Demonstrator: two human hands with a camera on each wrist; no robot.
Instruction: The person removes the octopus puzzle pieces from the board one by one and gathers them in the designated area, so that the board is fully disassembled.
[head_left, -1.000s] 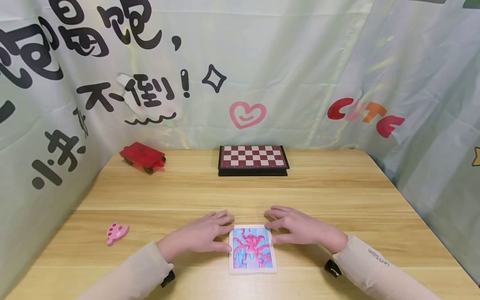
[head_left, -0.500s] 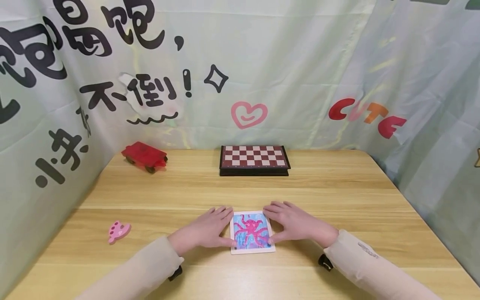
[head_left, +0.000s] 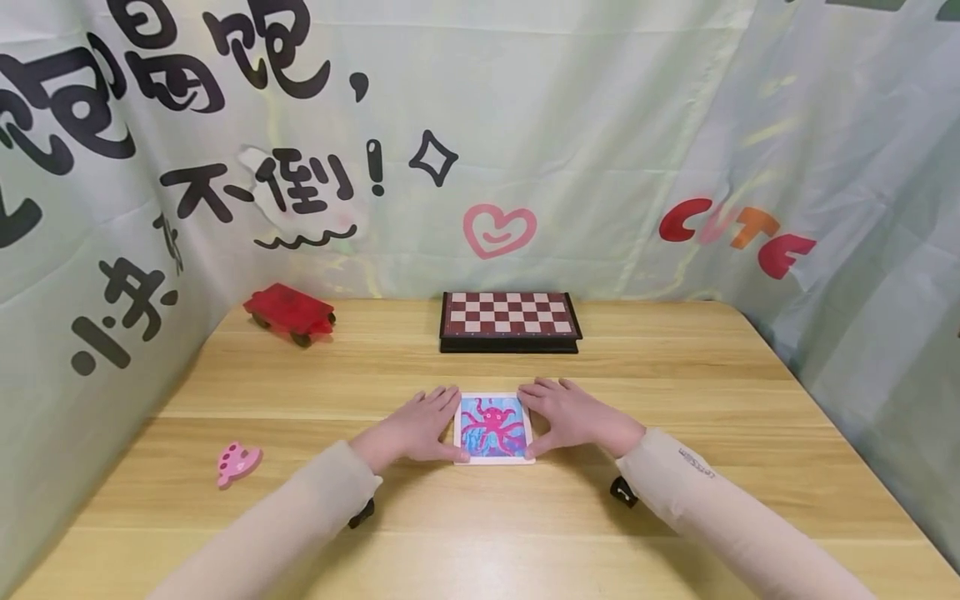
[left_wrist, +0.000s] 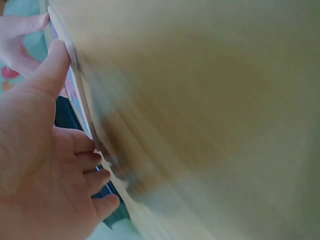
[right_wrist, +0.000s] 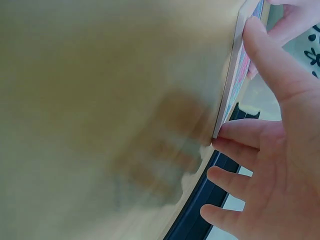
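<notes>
In the head view a small jigsaw puzzle (head_left: 492, 427) in a white frame shows a pink octopus on blue. My left hand (head_left: 412, 427) rests along its left side, thumb at the near corner, fingertips at the far one. Mirroring it on the right side is my right hand (head_left: 573, 418), thumb over the near corner. The left wrist view shows the thumb (left_wrist: 52, 67) laid on the frame's edge, the fingers loosely extended. Likewise, in the right wrist view the thumb (right_wrist: 265, 52) and index fingertip touch the frame, the other fingers spread apart.
Beyond the puzzle lies a folded chessboard box (head_left: 510, 321) at the table's back edge. A red toy car (head_left: 290, 312) stands at the back left, and a pink toy piece (head_left: 238, 463) with dark dots lies at the left. Printed cloth (head_left: 585, 125) hangs around the wooden table (head_left: 675, 367).
Both hands have come in onto the puzzle's sides and moved it away from the person, toward the chessboard box. The other things stay where they were.
</notes>
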